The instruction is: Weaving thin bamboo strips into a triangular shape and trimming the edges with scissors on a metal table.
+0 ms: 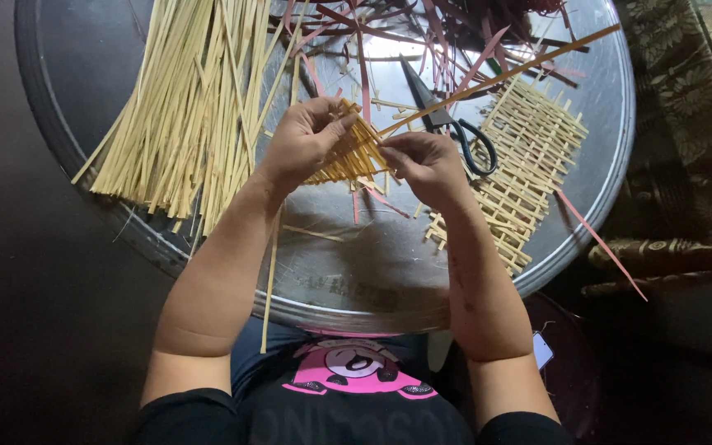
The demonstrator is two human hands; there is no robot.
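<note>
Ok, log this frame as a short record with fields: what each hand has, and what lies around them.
left hand: left hand grips the small woven strip piece from its left side
right hand: right hand pinches the piece's right edge and a long strip that runs up to the right
surface: round metal tray
left of the hands: bundle of pale strips
right of the hands: flat woven mat, with scissors lying at its left edge
far side: loose pink strips

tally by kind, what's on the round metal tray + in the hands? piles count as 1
Woven strip piece held by left hand and right hand: 1
Flat woven lattice mat: 1
Scissors: 1
Pile of pale loose strips: 1
Pile of pink and dark strips: 1
Metal tray: 1
Total: 6
</note>
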